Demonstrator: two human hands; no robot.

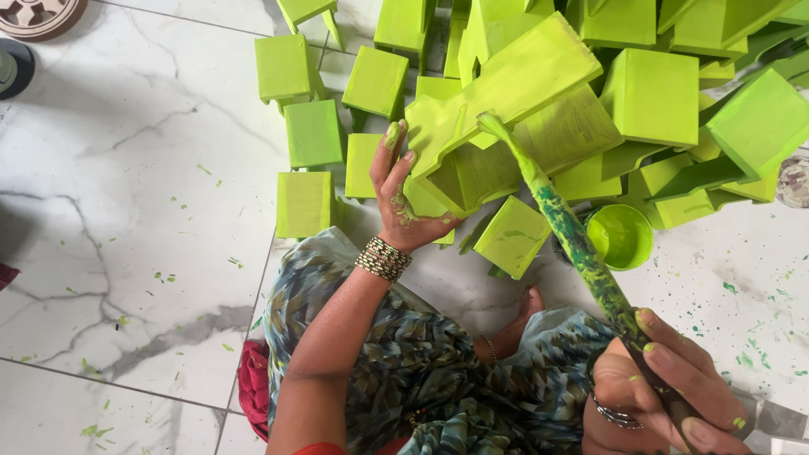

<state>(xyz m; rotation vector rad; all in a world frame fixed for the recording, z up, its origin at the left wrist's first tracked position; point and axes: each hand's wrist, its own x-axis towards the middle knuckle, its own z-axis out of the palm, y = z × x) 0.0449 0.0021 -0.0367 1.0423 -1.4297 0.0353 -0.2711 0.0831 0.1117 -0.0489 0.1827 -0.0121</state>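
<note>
Left hand (403,192), fingers spread, steadies a tilted lime-green painted wooden stool (506,101) at 12 o'clock. Right hand (674,383), 5 o'clock, fingers wrapped around a paint-caked long-handled brush (565,227), bristles touching the stool. Round green paint pot (619,236) just beside the brush.

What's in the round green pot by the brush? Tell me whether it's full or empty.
Cannot tell for sure. The pot stands upright beside the brush, its inside coated bright green, but no paint level shows.

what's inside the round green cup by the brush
The cup holds bright green paint that fills it, with a smooth surface. The brush handle, held in the right hand, crosses its left rim, hiding that edge. The cup's bottom cannot be seen under the paint.
</note>
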